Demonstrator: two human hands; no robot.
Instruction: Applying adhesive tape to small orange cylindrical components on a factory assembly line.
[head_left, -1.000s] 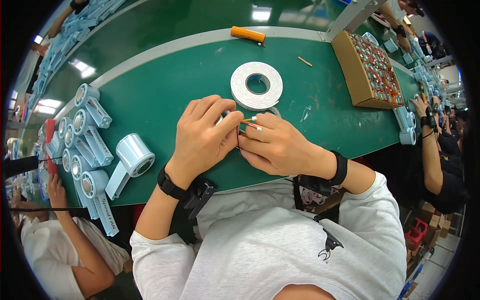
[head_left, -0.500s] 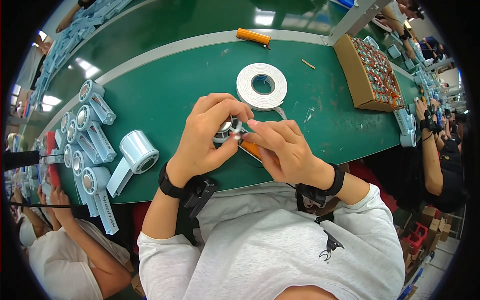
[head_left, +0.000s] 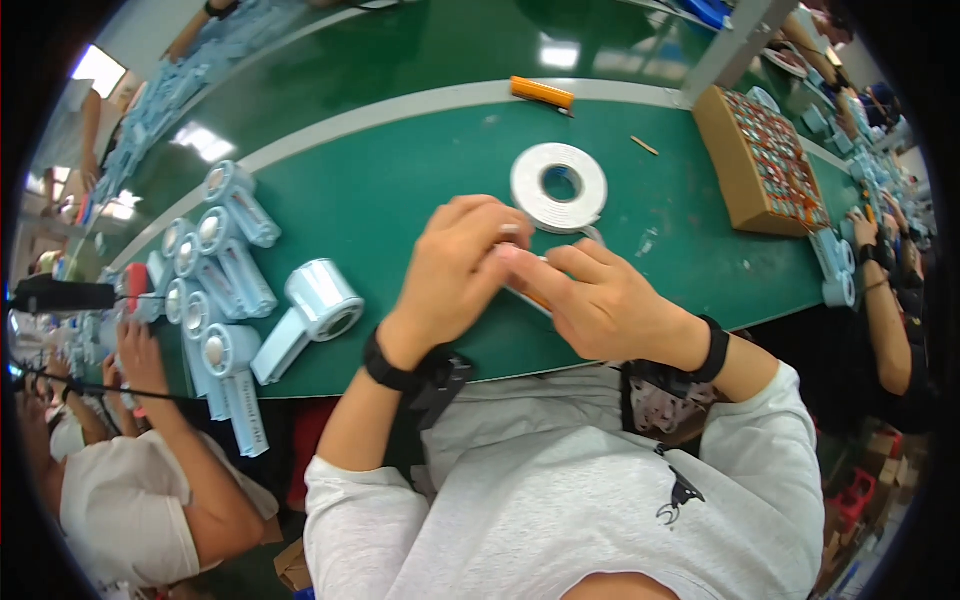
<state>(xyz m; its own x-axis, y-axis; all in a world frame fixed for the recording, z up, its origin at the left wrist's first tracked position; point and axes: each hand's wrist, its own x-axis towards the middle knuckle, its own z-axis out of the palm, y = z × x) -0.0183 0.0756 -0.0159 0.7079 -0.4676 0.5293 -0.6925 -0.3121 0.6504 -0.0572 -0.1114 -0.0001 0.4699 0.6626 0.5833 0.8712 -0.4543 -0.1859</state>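
My left hand [head_left: 455, 268] is closed round the head of a light-blue handheld fan, hiding most of it. An orange battery [head_left: 537, 297] shows in the fan's handle, just below the fingertips. My right hand [head_left: 605, 305] comes in from the right, its fingers bent and its index fingertip pressed against the left fingertips; its thumb is hidden. Whatever small part lies between the fingertips is out of sight. Beyond the hands lies a roll of white double-sided tape [head_left: 532, 198], its loose end trailing toward my right hand.
Several light-blue fans [head_left: 230, 350] lie grouped at the left, with a single fan [head_left: 325, 300] nearer me. A second orange battery [head_left: 542, 93] rests at the table's far edge. The cardboard box [head_left: 727, 165] at right holds many small parts. Co-workers' arms show at both sides.
The fingertips of both hands have drawn together, and the left hand has turned so that it covers the fan head that showed before. The whole view has shifted slightly.
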